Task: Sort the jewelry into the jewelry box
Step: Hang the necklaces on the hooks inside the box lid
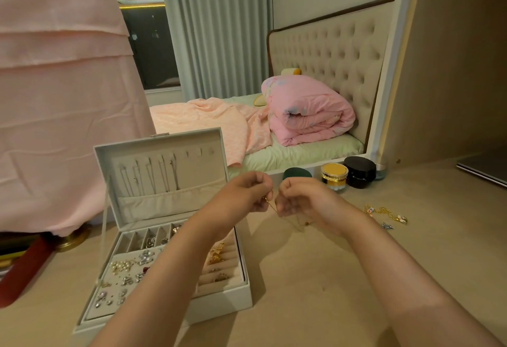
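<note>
Left hand (247, 195): fingers curled, pinching one end of a thin gold chain necklace (271, 206).
Right hand (299, 198): fingers curled, pinching the same chain just beside the left hand; the slack loops down below it.
Necklace: held in the air at centre, at 2 o'clock from the box tray.
Jewelry box (219, 302): open at 7 o'clock of the hands, lid (164, 141) upright with silver chains (153, 176) hanging inside.
Tray: earrings (129, 267) on the left, gold rings (216, 254) in the rolls on the right.
Loose jewelry: charm bracelet (384, 212) on the desk at 3 o'clock.
Jars: yellow-lidded jar (334, 173) and black jar (360, 172) at 1 o'clock.
</note>
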